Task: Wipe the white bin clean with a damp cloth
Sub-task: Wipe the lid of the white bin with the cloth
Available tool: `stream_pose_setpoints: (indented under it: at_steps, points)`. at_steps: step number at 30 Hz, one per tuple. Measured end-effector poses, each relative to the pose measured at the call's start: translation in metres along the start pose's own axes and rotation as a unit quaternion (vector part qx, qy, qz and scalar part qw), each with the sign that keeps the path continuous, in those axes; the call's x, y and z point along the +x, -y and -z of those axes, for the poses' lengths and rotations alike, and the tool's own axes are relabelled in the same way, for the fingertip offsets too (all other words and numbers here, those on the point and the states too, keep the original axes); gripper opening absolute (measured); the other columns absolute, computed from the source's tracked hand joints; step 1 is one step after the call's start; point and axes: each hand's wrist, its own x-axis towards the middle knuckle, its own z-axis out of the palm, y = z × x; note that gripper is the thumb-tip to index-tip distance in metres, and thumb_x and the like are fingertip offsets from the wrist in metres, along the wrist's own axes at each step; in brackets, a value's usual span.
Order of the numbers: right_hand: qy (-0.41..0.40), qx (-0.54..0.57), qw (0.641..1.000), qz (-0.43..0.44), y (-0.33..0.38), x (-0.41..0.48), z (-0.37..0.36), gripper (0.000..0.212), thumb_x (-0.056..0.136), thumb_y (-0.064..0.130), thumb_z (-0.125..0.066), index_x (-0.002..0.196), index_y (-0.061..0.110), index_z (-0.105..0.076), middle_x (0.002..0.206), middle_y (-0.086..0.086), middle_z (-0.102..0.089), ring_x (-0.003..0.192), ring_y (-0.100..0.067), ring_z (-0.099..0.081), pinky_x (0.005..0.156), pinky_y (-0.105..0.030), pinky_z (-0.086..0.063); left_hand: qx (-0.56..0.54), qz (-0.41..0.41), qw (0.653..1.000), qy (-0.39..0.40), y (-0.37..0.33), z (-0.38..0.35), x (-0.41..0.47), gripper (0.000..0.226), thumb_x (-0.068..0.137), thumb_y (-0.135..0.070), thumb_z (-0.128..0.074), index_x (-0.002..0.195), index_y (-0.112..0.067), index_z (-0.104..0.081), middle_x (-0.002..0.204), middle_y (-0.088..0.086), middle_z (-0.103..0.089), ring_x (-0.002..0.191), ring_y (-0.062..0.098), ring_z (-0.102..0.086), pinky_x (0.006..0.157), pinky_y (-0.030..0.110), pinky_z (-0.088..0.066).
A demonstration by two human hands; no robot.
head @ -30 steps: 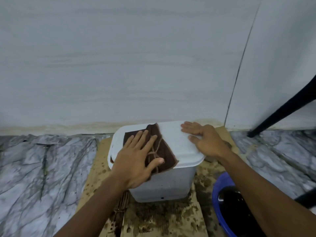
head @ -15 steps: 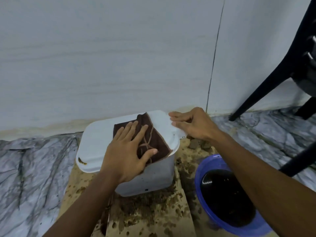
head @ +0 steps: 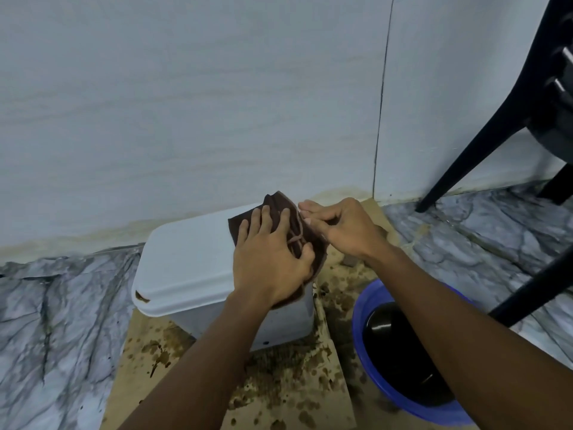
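- On a stained cardboard sheet (head: 294, 386) laid over a marble floor (head: 62, 321), at the foot of a pale wall (head: 186, 103), a white bin (head: 192, 259) stands upright with its lid on. The lid's right end is hidden under a brown cloth (head: 276, 201) and two hands.
- The bin's far right corner is almost wholly covered. The lid's left half lies bare, with a small brown smear at its near left corner.
- The cloth sits bunched on the right end of the lid and drapes over the right rim. Its lower part is lost under the palm, so its full outline cannot be made out.
- The left grip (head: 269, 259) (a bare hand, like the other) lies palm down on the cloth and presses it to the lid. Its fingers are spread and nearly straight, released rather than clenched, and the thumb is bent against a fold.
- The right grip (head: 344, 231) comes in from the right with the wrist raised. Its curled fingers grasp the bin's far right corner at the very edge of the cloth, and a sliver of white shows between the fingertips.
- Both forearms rise from the bottom edge, cut off below the elbow.
- A blue basin (head: 361, 305) stands just right of the cardboard, with the right forearm crossing over it. Its dark contents are hard to make out.
- A black chair (head: 465, 156) is cut off by the right edge, with only its legs and part of the seat showing.
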Motion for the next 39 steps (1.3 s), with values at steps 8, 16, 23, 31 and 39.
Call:
stream_pose_setpoints:
  at_steps: [8, 16, 23, 31, 39]
  points:
    - [-0.008, 0.009, 1.0, -0.01, 0.001, -0.001, 0.0, 0.027, 0.092, -0.001, -0.067, 0.118, 0.005, -0.072, 0.133, -0.006, -0.066, 0.128, -0.002, -0.055, 0.103, -0.009, -0.042, -0.011, 0.038, 0.999, -0.015, -0.018, -0.002, 0.009, 0.082, 0.087, -0.059, -0.043, 0.159, -0.022, -0.031, 0.166, 0.014, -0.025, 0.156, 0.029, -0.015, 0.128, 0.047, -0.009]
    - [-0.013, 0.06, 0.998, -0.022, -0.003, -0.004, -0.003, 0.024, 0.092, 0.004, -0.07, 0.117, 0.003, -0.072, 0.133, -0.001, -0.066, 0.127, 0.004, -0.054, 0.105, -0.012, -0.043, 0.001, -0.006, 0.999, -0.052, 0.017, -0.001, -0.027, 0.088, 0.081, -0.07, -0.037, 0.157, -0.026, -0.036, 0.165, 0.008, -0.031, 0.155, 0.023, -0.022, 0.127, 0.041, -0.014]
    - [-0.029, 0.073, 0.997, -0.024, -0.006, -0.003, -0.005, 0.024, 0.092, 0.002, -0.07, 0.115, 0.003, -0.072, 0.131, -0.002, -0.067, 0.126, 0.004, -0.056, 0.102, -0.009, -0.043, 0.004, 0.052, 0.995, -0.079, 0.01, -0.008, -0.029, 0.089, 0.08, -0.074, -0.04, 0.154, -0.023, -0.043, 0.162, 0.012, -0.036, 0.153, 0.027, -0.025, 0.127, 0.044, -0.013]
    - [-0.031, 0.069, 0.997, -0.013, -0.006, -0.001, -0.005, 0.02, 0.092, 0.003, -0.069, 0.111, 0.008, -0.075, 0.128, -0.002, -0.069, 0.126, 0.002, -0.057, 0.105, -0.02, -0.047, 0.002, 0.09, 0.995, -0.04, -0.02, -0.009, 0.005, 0.089, 0.084, -0.068, -0.038, 0.159, -0.02, -0.031, 0.166, 0.018, -0.024, 0.156, 0.033, -0.013, 0.127, 0.049, -0.008]
    - [-0.047, 0.002, 0.999, -0.006, 0.005, -0.004, -0.008, 0.024, 0.093, 0.004, -0.068, 0.116, 0.008, -0.074, 0.128, 0.001, -0.069, 0.124, 0.003, -0.056, 0.112, -0.027, -0.045, 0.014, -0.095, 0.995, -0.022, 0.055, 0.007, -0.035, 0.073, 0.096, -0.07, -0.021, 0.161, -0.036, -0.022, 0.169, 0.0, -0.016, 0.157, 0.02, -0.012, 0.127, 0.034, -0.002]
